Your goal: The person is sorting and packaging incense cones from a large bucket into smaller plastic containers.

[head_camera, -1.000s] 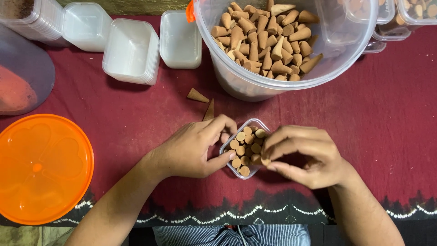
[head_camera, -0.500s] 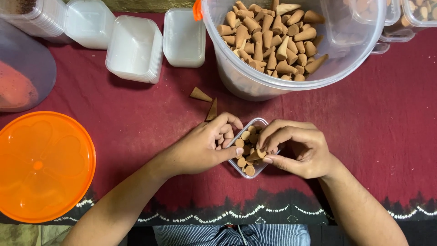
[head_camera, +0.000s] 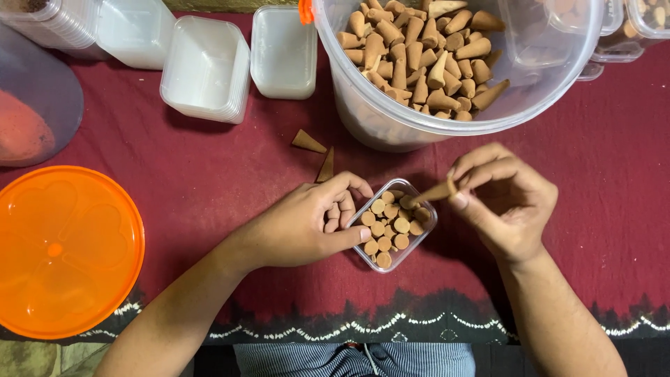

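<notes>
The left hand (head_camera: pixel 307 227) is bracing the small clear plastic box (head_camera: pixel 392 225) on the maroon cloth (head_camera: pixel 593 209), thumb and fingers curled against its left wall. The box is standing nearly full of upright incense cones (head_camera: pixel 391 227), flat bases up. The right hand (head_camera: pixel 506 202) is pinching one brown cone (head_camera: pixel 434 193) between thumb and forefinger, tip angled down toward the box's upper right corner. Risks: little free space is showing, so a cone forced in at a tilt is likely to displace or tip neighbouring cones, or snap its own tip. If the left hand's bracing slackens, the light box may slide. Two loose cones (head_camera: pixel 315 150) are lying just beyond the left hand, near the large clear bucket (head_camera: pixel 363 105).
</notes>
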